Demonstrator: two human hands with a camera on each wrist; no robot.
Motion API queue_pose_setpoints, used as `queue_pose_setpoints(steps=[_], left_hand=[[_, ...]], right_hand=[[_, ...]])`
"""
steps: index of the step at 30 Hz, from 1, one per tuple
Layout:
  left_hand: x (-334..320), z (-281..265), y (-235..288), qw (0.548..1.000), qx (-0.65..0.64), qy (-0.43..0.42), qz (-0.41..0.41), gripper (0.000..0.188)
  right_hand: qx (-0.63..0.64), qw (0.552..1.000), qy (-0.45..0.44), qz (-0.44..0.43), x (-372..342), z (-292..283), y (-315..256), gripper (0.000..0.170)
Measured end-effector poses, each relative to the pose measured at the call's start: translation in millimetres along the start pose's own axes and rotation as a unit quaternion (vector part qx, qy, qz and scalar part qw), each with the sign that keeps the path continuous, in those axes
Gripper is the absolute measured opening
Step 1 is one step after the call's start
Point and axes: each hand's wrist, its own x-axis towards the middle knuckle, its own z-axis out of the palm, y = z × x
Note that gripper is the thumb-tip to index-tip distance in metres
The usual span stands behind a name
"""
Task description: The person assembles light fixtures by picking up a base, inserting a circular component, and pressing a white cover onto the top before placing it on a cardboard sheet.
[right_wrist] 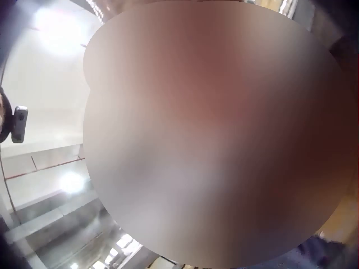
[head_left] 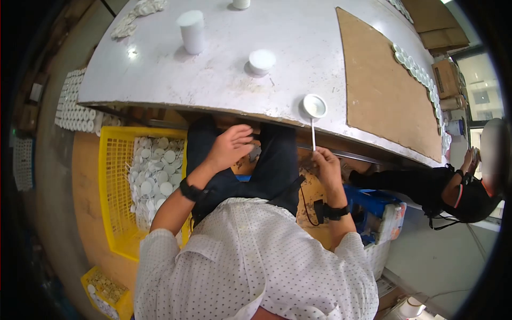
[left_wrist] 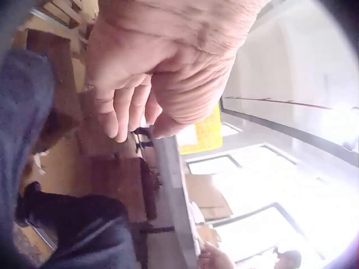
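In the head view my right hand (head_left: 328, 168) pinches the lower end of a thin white handle with a round, shallow, white-rimmed head (head_left: 314, 106). That head overlaps the front edge of the white table (head_left: 224, 80), its face turned up. My left hand (head_left: 229, 146) hovers over my lap with nothing in it; in the left wrist view its fingers (left_wrist: 120, 115) hang loosely bent. A large blur covers most of the right wrist view and hides the right hand there. Nearest the held piece on the table is a short white round tub (head_left: 262, 62).
A tall white cylinder (head_left: 192, 33) and a crumpled cloth (head_left: 136, 17) are farther back. Brown cardboard (head_left: 389, 90) with a row of small round white pieces (head_left: 418, 72) lies on the right. A yellow crate (head_left: 114, 186) of white discs stands left. Another person (head_left: 453, 194) is at right.
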Motion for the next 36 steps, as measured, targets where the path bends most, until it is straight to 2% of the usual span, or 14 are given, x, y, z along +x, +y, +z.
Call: queue_pose_setpoints(steps=[2,4,6,8,10,12,16,20,23,26,27,28,31,36], left_hand=[[10,21,8,0.999,-0.027,-0.014,-0.024,0.061],[18,35,4,0.999,-0.030,-0.004,-0.011,0.073],[23,46,4,0.999,-0.038,0.038,-0.008,0.076],[27,52,3,0.997,-0.060,0.049,0.002,0.077],[26,50,-2,0.995,-0.083,0.057,0.013,0.077],[25,47,-8,0.979,0.118,0.138,0.093,0.077],[21,44,-6,0.974,0.073,0.169,0.132,0.074],[12,37,2,0.970,0.062,0.183,0.147,0.073],[8,31,7,0.965,0.059,0.196,0.166,0.073],[4,24,9,0.961,0.055,0.197,0.184,0.071],[2,23,11,0.960,0.072,0.198,0.186,0.072],[1,22,12,0.958,0.089,0.199,0.188,0.072],[-4,21,13,0.960,0.100,0.196,0.175,0.071],[-14,15,10,0.957,0.120,0.208,0.162,0.070]], right_hand=[[0.013,0.998,-0.067,0.004,-7,13,17,0.009],[-0.020,0.995,-0.084,0.039,-17,30,19,0.007],[-0.023,0.994,-0.101,0.047,-23,43,26,0.007],[-0.032,0.987,-0.153,0.038,-25,50,35,0.007],[-0.036,0.985,-0.161,0.041,-28,57,41,0.007],[-0.058,0.981,-0.186,0.022,-29,64,49,0.007],[-0.119,0.970,-0.208,-0.025,-32,79,51,0.008],[-0.177,0.950,-0.255,-0.035,-24,80,39,0.016],[-0.141,0.961,-0.218,-0.095,-6,78,12,0.020],[-0.149,0.968,-0.116,-0.166,27,87,-27,0.015],[-0.157,0.972,-0.077,-0.156,37,92,-42,0.014],[-0.167,0.967,-0.048,-0.189,54,98,-52,0.017],[-0.184,0.966,0.012,-0.182,96,121,-81,0.033],[-0.175,0.975,0.024,-0.135,141,156,-108,0.036]])
